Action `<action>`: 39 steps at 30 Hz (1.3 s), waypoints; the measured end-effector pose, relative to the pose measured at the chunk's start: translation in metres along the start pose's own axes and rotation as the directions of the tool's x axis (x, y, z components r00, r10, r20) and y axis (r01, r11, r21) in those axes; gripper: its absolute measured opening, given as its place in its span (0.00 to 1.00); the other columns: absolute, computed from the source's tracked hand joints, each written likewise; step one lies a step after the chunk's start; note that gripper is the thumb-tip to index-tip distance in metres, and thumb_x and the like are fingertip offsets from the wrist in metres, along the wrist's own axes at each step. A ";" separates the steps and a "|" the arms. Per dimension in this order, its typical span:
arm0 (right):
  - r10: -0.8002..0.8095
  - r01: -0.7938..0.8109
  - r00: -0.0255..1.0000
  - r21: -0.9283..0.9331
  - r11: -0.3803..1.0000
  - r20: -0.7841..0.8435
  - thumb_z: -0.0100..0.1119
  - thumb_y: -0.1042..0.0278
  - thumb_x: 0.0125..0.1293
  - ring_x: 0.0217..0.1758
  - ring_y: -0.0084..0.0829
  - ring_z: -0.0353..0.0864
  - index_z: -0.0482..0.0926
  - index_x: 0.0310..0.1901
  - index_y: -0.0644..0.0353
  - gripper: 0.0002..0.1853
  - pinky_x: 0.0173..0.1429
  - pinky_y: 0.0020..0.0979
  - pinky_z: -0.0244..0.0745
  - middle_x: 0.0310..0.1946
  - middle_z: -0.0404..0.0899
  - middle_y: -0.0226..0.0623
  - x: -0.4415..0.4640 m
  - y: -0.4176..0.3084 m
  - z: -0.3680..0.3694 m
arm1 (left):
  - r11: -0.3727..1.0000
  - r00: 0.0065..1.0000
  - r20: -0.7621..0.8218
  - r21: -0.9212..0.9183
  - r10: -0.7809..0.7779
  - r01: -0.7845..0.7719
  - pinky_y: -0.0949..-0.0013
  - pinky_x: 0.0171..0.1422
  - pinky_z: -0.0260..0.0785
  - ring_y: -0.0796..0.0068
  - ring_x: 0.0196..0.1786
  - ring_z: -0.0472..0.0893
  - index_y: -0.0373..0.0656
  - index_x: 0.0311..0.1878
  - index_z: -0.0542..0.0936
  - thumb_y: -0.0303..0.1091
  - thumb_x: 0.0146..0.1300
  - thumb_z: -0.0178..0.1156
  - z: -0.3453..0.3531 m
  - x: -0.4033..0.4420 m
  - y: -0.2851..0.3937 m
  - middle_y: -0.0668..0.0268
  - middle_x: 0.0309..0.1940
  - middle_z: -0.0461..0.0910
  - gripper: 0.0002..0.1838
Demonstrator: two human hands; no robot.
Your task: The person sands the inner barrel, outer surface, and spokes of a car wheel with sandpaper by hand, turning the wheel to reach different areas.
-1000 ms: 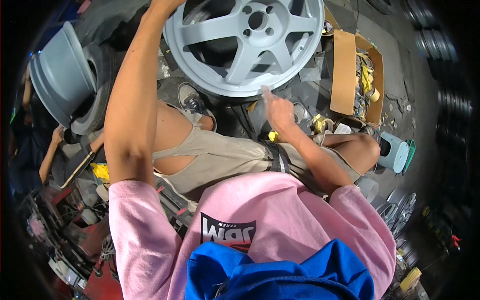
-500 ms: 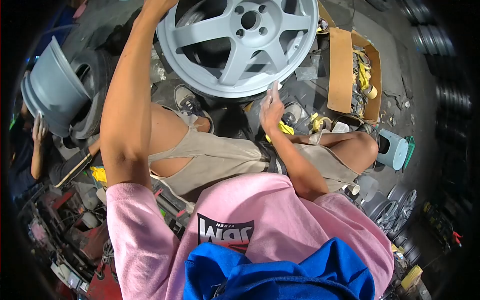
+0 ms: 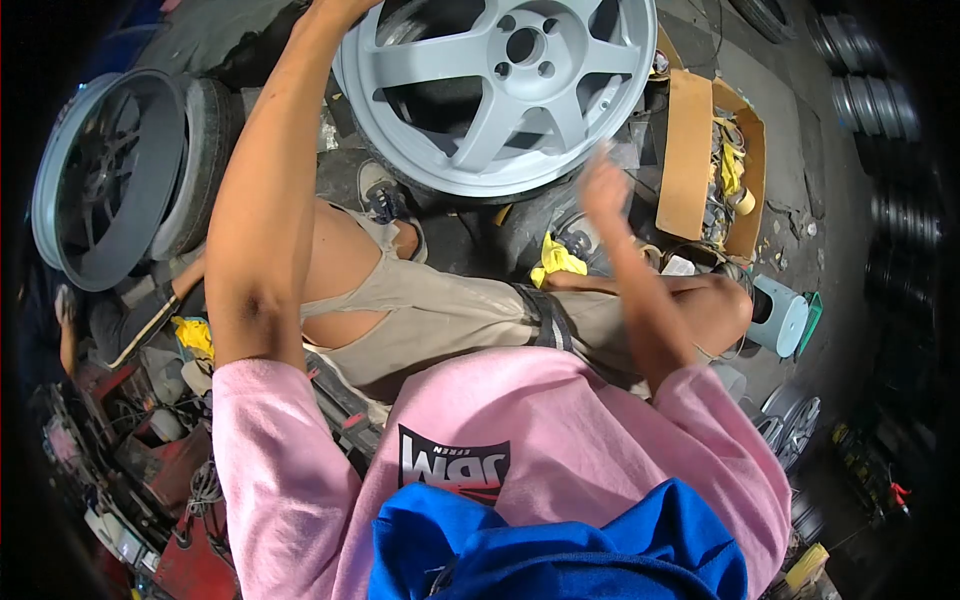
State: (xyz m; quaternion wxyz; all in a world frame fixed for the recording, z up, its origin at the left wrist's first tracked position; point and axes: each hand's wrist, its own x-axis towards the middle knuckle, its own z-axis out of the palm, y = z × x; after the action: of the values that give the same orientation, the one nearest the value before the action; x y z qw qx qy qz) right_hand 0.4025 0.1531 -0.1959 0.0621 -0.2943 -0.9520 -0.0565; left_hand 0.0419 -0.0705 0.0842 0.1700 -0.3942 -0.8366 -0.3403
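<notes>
A light grey alloy wheel rim (image 3: pixel 455 65) with broad spokes lies face up in front of me on a dark tire. My left hand (image 3: pixel 347 5) is at the rim's upper left edge, cut off by the top of the view, so its fingers are hidden. Near the rim's lower right edge is my right hand (image 3: pixel 606 190), smeared by motion. Its fingers and anything in them cannot be made out.
At the left, a second rim (image 3: pixel 110 180) stands against a tire (image 3: pixel 208 165); another person's hand (image 3: pixel 65 305) is below it. A cardboard box (image 3: pixel 688 150) of scraps, a yellow cloth (image 3: pixel 555 260) and a light blue container (image 3: pixel 780 315) lie to the right.
My right hand has moved right along the rim's lower edge. The rim appears shifted slightly right in view. The second rim has turned to show its hollow side, and the other person's hand is lower.
</notes>
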 end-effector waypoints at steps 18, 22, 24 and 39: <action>-0.380 0.315 0.923 0.445 0.838 0.062 0.60 0.74 0.65 0.30 0.47 0.88 0.66 0.79 0.44 0.39 0.34 0.42 0.82 0.39 0.88 0.42 -0.088 -0.050 -0.080 | 0.996 0.999 -0.006 -0.078 0.039 -0.039 0.47 0.55 0.73 0.39 0.51 0.82 0.37 0.49 0.86 0.47 0.70 0.63 -0.007 -0.008 0.009 0.45 0.43 0.86 0.20; -0.276 0.236 0.961 0.485 0.842 0.012 0.58 0.73 0.68 0.30 0.52 0.87 0.66 0.78 0.52 0.35 0.35 0.46 0.82 0.39 0.88 0.48 -0.082 -0.059 -0.074 | 0.994 1.000 0.004 -0.109 -0.015 0.015 0.46 0.55 0.73 0.39 0.52 0.82 0.37 0.49 0.86 0.46 0.70 0.63 -0.006 -0.008 0.012 0.44 0.43 0.86 0.20; -0.333 0.222 0.919 0.420 0.880 0.212 0.58 0.73 0.67 0.29 0.53 0.87 0.64 0.78 0.58 0.36 0.36 0.48 0.83 0.33 0.87 0.51 -0.078 -0.095 -0.088 | 0.997 1.000 0.022 -0.073 -0.022 0.023 0.47 0.55 0.73 0.38 0.50 0.83 0.37 0.49 0.86 0.46 0.70 0.63 -0.007 -0.007 0.010 0.45 0.42 0.85 0.19; -0.226 0.087 0.947 0.497 0.863 0.227 0.56 0.70 0.71 0.29 0.58 0.85 0.64 0.79 0.55 0.34 0.38 0.54 0.81 0.25 0.83 0.57 -0.077 -0.063 -0.085 | 0.975 0.997 -0.057 -0.219 -0.053 0.040 0.58 0.54 0.76 0.54 0.47 0.88 0.37 0.51 0.86 0.48 0.72 0.63 -0.015 -0.009 0.013 0.49 0.43 0.88 0.21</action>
State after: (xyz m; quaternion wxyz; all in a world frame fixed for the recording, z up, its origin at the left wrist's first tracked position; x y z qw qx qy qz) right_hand 0.4369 0.0463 -0.1286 -0.0057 -0.1957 -0.9559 0.2187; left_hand 0.0577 -0.0796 0.0957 0.1437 -0.3799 -0.7977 -0.4458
